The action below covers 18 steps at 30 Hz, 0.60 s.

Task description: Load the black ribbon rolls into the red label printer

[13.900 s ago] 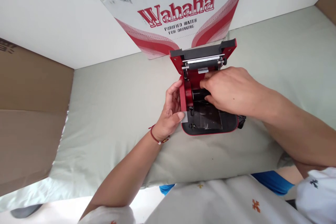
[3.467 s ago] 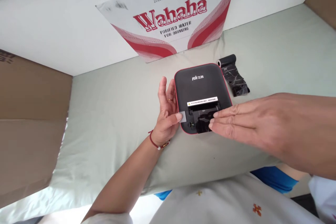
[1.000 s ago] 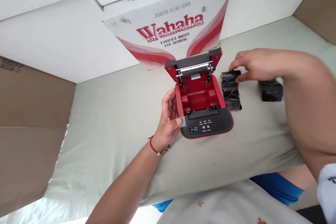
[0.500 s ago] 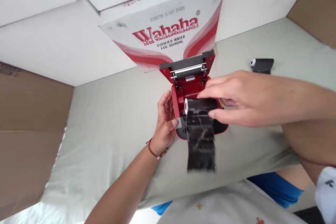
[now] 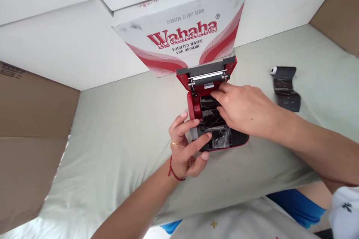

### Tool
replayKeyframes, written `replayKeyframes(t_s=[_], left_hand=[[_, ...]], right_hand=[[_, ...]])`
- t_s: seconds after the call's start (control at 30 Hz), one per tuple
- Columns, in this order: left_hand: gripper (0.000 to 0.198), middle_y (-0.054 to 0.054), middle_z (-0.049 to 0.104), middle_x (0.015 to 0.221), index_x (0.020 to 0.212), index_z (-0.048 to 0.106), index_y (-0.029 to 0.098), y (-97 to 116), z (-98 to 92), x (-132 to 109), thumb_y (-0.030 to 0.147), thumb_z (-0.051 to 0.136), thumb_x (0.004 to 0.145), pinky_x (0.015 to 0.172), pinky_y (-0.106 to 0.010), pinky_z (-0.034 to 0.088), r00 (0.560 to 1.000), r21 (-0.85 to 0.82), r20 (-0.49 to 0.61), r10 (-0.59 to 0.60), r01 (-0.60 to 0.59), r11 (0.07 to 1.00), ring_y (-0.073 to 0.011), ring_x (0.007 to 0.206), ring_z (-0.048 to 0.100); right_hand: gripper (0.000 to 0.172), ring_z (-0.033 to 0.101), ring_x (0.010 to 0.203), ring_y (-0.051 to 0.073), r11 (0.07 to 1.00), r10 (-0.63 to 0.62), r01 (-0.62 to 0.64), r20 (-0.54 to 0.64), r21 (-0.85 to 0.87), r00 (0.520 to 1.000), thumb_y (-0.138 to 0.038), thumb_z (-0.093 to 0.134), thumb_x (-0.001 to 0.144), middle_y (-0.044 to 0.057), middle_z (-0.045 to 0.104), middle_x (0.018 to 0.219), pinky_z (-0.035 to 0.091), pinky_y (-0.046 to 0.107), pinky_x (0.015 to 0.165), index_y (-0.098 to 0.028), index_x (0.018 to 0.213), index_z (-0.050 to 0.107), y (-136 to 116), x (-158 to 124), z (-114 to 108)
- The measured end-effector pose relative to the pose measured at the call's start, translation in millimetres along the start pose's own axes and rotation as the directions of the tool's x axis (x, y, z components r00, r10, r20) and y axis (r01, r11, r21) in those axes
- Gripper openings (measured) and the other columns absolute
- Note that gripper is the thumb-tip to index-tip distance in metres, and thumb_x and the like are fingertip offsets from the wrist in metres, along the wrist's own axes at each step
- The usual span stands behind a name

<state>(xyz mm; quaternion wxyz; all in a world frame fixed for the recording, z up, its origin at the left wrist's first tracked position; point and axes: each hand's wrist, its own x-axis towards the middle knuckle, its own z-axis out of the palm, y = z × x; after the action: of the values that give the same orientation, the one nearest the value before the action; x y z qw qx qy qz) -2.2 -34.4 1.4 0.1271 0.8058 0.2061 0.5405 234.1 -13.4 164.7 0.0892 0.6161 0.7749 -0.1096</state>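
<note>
A small red and black printer point(image 5: 191, 105) stands on the cloth with its lid point(image 5: 206, 70) raised, showing a roller on the lid's inner side. In its red bay lies a black film roll point(image 5: 208, 102), whose loose end drapes forward over the black front panel. My right hand point(image 5: 242, 106) reaches in from the right with its fingers curled on the roll; its fingertips are partly hidden. At the front left corner, my left hand point(image 5: 185, 149) has its fingers apart, with the index finger over the film's left edge and others by the printer's side.
A second black roll point(image 5: 284, 86) with a white core lies partly unwound on the pale green cloth point(image 5: 126, 138), at the right. The Wahaha water carton point(image 5: 179, 33) stands right behind the lid. Brown cardboard boxes point(image 5: 33, 142) flank both sides.
The roll has gone down into the bay, and its hanging end now lies on the front panel. My left hand has moved from the printer's side to its front left corner, fingers spreading.
</note>
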Motion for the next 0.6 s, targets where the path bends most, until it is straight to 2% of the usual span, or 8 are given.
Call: replayKeyframes(t_s=[0.17, 0.27, 0.33, 0.37, 0.4, 0.47, 0.5, 0.6], left_hand=[[0.037, -0.010, 0.075, 0.152, 0.148, 0.088, 0.042, 2, -0.3, 1, 0.045, 0.070, 0.116, 0.144, -0.062, 0.049, 1.000, 0.046, -0.009, 0.008, -0.008, 0.999, -0.0372, 0.162, 0.061], [0.037, -0.009, 0.076, 0.149, 0.147, 0.089, 0.042, 3, 0.6, 3, 0.047, 0.066, 0.118, 0.142, -0.058, 0.052, 1.000, 0.085, -0.019, 0.020, -0.019, 0.996, -0.0355, 0.159, 0.064], [0.038, -0.011, 0.075, 0.148, 0.146, 0.089, 0.038, 3, 1.4, 4, 0.046, 0.064, 0.118, 0.142, -0.056, 0.052, 0.999, 0.098, -0.018, 0.035, -0.033, 0.995, -0.0341, 0.160, 0.062], [0.039, -0.012, 0.074, 0.148, 0.146, 0.089, 0.036, 3, 1.7, 4, 0.046, 0.064, 0.118, 0.143, -0.054, 0.051, 0.999, 0.096, -0.017, 0.041, -0.039, 0.995, -0.0333, 0.162, 0.061], [0.039, -0.012, 0.074, 0.148, 0.146, 0.088, 0.034, 3, 2.0, 4, 0.045, 0.064, 0.118, 0.144, -0.053, 0.050, 0.999, 0.090, -0.016, 0.043, -0.042, 0.995, -0.0326, 0.163, 0.059], [0.039, -0.012, 0.073, 0.150, 0.147, 0.088, 0.035, 2, 2.3, 4, 0.045, 0.065, 0.117, 0.145, -0.055, 0.049, 0.999, 0.076, -0.014, 0.037, -0.036, 0.996, -0.0326, 0.164, 0.057], [0.039, -0.011, 0.073, 0.150, 0.147, 0.088, 0.037, 2, 2.3, 3, 0.045, 0.066, 0.116, 0.145, -0.057, 0.049, 0.999, 0.075, -0.016, 0.033, -0.031, 0.997, -0.0337, 0.163, 0.057], [0.039, -0.011, 0.073, 0.149, 0.145, 0.089, 0.040, 1, 2.1, 2, 0.047, 0.066, 0.115, 0.141, -0.063, 0.051, 0.999, 0.114, -0.025, 0.023, -0.020, 0.993, -0.0373, 0.160, 0.059]], right_hand=[[0.046, 0.086, 0.115, 0.033, 0.997, -0.020, 0.024, -0.043, 0.079, 0.999, -0.018, 0.055, 0.117, 0.018, 0.079, 0.165, 0.051, 0.039, 0.076, -0.018, 0.157, 0.077, 6, 2, 2], [0.033, 0.085, 0.101, 0.029, 0.980, -0.124, 0.137, -0.094, 0.148, 0.988, -0.026, 0.057, 0.121, 0.012, 0.091, 0.131, 0.055, 0.039, 0.080, -0.021, 0.131, 0.088, 20, -11, -6], [0.040, 0.081, 0.088, 0.025, 0.961, -0.114, 0.174, -0.263, 0.216, 0.958, -0.035, 0.052, 0.125, 0.006, 0.090, 0.106, 0.057, 0.039, 0.081, -0.026, 0.118, 0.091, 30, -22, -12], [0.044, 0.080, 0.087, 0.025, 0.956, -0.061, 0.168, -0.398, 0.240, 0.915, -0.038, 0.049, 0.127, 0.005, 0.090, 0.103, 0.060, 0.040, 0.084, -0.029, 0.120, 0.091, 35, -26, -15], [0.045, 0.082, 0.093, 0.026, 0.956, 0.000, 0.156, -0.531, 0.248, 0.848, -0.041, 0.048, 0.128, 0.005, 0.091, 0.110, 0.064, 0.042, 0.092, -0.031, 0.128, 0.092, 40, -29, -17], [0.048, 0.085, 0.127, 0.032, 0.965, 0.049, 0.147, -0.698, 0.218, 0.714, -0.045, 0.050, 0.127, 0.012, 0.090, 0.144, 0.064, 0.049, 0.119, -0.027, 0.155, 0.085, 48, -27, -17], [0.053, 0.079, 0.146, 0.035, 0.968, 0.029, 0.159, -0.714, 0.194, 0.699, -0.047, 0.052, 0.127, 0.015, 0.084, 0.161, 0.059, 0.053, 0.132, -0.023, 0.167, 0.078, 52, -23, -17], [0.064, 0.065, 0.170, 0.038, 0.956, -0.076, 0.221, -0.567, 0.192, 0.820, -0.051, 0.054, 0.125, 0.014, 0.073, 0.179, 0.051, 0.059, 0.144, -0.022, 0.181, 0.066, 60, -9, -15]])
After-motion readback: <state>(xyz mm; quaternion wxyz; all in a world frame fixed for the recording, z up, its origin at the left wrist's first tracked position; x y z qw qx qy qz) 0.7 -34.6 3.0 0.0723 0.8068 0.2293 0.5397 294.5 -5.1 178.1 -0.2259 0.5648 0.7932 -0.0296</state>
